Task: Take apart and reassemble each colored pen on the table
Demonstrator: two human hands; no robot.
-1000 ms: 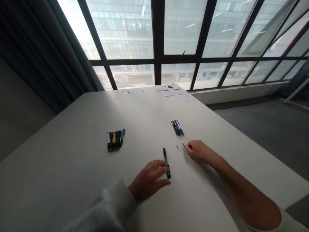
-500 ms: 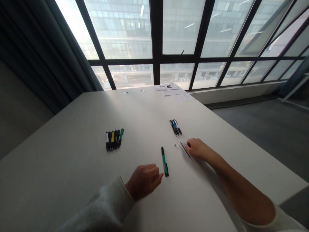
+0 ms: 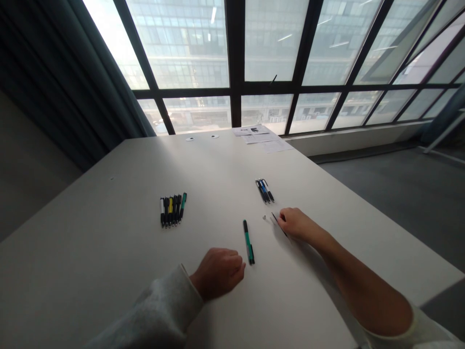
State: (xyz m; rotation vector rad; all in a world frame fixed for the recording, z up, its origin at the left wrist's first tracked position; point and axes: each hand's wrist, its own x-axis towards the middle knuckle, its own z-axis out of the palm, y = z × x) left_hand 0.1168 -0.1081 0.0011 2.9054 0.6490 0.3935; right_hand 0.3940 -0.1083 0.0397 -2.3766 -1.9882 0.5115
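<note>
We're looking at a smooth, matt white worktop (image 3: 109, 252) here, and the green pen (image 3: 247, 241) looks like glossy plastic. The sleeve (image 3: 158, 310) is fuzzy cloth.

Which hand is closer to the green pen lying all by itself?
The left hand is nearer: it is curled up just left of the lower end of the green pen, not quite touching it. The right hand is farther away, up and to the pen's right.
</note>
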